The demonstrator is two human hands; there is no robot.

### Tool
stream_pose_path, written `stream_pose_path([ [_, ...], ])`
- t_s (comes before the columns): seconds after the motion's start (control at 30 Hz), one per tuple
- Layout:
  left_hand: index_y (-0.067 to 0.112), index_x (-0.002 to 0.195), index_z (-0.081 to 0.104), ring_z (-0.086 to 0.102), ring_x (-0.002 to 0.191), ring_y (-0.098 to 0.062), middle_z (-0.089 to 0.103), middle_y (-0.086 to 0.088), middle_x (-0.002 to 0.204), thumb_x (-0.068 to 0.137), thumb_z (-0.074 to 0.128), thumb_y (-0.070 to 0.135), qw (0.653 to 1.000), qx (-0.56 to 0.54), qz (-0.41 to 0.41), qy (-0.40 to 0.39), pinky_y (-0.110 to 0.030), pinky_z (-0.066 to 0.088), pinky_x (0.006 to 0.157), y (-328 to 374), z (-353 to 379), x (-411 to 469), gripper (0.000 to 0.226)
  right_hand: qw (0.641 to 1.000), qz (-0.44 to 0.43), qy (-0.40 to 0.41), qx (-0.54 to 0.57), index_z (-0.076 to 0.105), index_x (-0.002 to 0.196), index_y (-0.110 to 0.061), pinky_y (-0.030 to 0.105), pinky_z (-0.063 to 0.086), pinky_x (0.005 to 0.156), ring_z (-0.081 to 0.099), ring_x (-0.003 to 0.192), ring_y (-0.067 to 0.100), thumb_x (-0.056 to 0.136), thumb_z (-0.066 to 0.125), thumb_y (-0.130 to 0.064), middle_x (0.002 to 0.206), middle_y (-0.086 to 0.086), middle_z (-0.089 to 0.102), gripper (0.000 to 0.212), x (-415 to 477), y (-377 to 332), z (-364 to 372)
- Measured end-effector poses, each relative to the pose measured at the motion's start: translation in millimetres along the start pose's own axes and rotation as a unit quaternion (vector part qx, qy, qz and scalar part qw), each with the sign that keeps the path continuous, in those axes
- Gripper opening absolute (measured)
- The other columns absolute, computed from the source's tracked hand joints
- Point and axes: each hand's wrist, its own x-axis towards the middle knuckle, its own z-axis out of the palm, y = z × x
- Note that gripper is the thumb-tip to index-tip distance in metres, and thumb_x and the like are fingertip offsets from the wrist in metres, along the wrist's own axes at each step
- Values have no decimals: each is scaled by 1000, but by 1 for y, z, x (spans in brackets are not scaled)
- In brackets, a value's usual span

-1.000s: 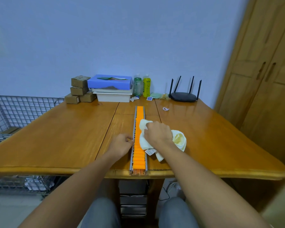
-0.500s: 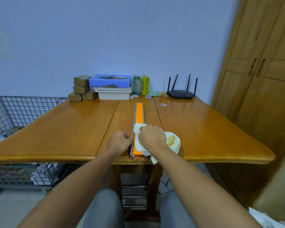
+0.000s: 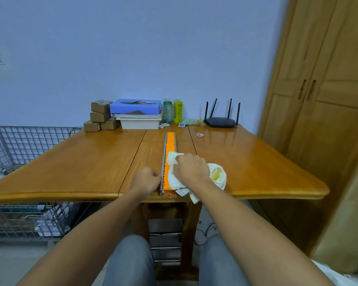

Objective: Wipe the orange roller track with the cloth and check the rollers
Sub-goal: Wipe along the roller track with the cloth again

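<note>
A long orange roller track (image 3: 171, 143) in a grey metal frame runs down the middle of the wooden table (image 3: 70, 162), from the front edge toward the back. My right hand (image 3: 191, 169) grips a pale cream cloth (image 3: 217, 176) and presses it onto the near part of the track. The cloth covers the rollers there and a corner of it hangs over the table edge. My left hand (image 3: 146, 181) is curled, fingertips against the left rail of the track near its front end.
At the back stand small cardboard boxes (image 3: 99, 115), a blue box on white trays (image 3: 135, 113), two bottles (image 3: 173, 110) and a black router (image 3: 221, 120). A wire basket cart (image 3: 19, 153) is on the left, wooden wardrobe doors (image 3: 322, 100) on the right. My knees are under the table.
My right hand has drawn the cloth along the track toward the near end. The left hand stays on the left rail. My head has pulled back, showing more of the room.
</note>
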Motion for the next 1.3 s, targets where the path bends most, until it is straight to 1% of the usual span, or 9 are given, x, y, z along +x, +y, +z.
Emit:
stream_pose_path([
  [0.13,9,53,53,40,57,-18,47,-3,55,90,58,11,1000,11,11,-5,-31,26,54,-4,-5,-11,38,1000,-20,-5,2,69,113,-16,34,36,67,65,95,31,102,48,-31,107,6,65,28,-13,-20,-4],
  [0.2,15,50,43,34,55,-15,41,1,52,91,59,12,1000,10,16,-6,-30,22,52,-4,-6,-16,44,999,-42,-5,-11,69,113,-17,35,36,66,65,93,30,101,48,-29,106,6,64,26,-21,-28,-2],
  [0.37,16,55,47,35,55,-16,44,-1,55,95,57,14,1000,-2,15,-4,-30,23,52,-8,-3,-27,41,996,-80,11,-41,68,111,-17,35,35,64,65,89,30,101,48,-27,107,7,62,24,-42,-31,4],
  [0.47,10,65,69,54,61,-21,69,-8,68,99,58,23,1000,-23,14,-9,-31,36,56,-11,0,-30,38,995,-80,17,-51,67,114,-18,36,34,64,65,90,30,102,47,-29,109,7,62,26,-49,-23,2],
  [0.53,10,70,74,59,64,-22,75,-11,76,100,59,26,999,-33,9,-4,-32,41,59,-12,1,-29,37,997,-68,5,-43,68,114,-18,35,35,63,65,90,31,102,47,-31,107,7,63,27,-51,-15,1],
  [0.67,11,76,75,61,67,-17,74,-8,77,100,61,24,999,-39,11,1,-32,45,62,-9,2,-29,30,999,-25,-45,12,69,116,-21,35,39,66,65,94,31,99,48,-40,104,6,68,33,-48,3,-7],
  [0.83,12,82,74,63,68,-14,73,-6,76,98,63,21,998,-56,4,-13,-30,51,63,-8,-2,-28,20,997,-11,-77,15,67,129,-24,37,45,74,65,101,32,97,49,-44,114,7,69,42,-41,19,-12],
  [1.1,13,74,74,64,66,-13,73,-5,72,94,64,19,999,-12,19,-24,-30,52,61,9,-4,-27,24,996,38,-56,56,63,136,-30,38,49,78,65,103,32,97,50,-47,116,6,70,44,-30,35,-13],
  [1.3,15,77,68,61,68,-11,69,-4,76,99,59,16,999,14,29,6,-24,44,56,18,-9,-17,24,997,40,-39,52,65,133,-29,36,45,70,66,98,31,99,48,-46,112,4,70,41,-15,47,-5],
])
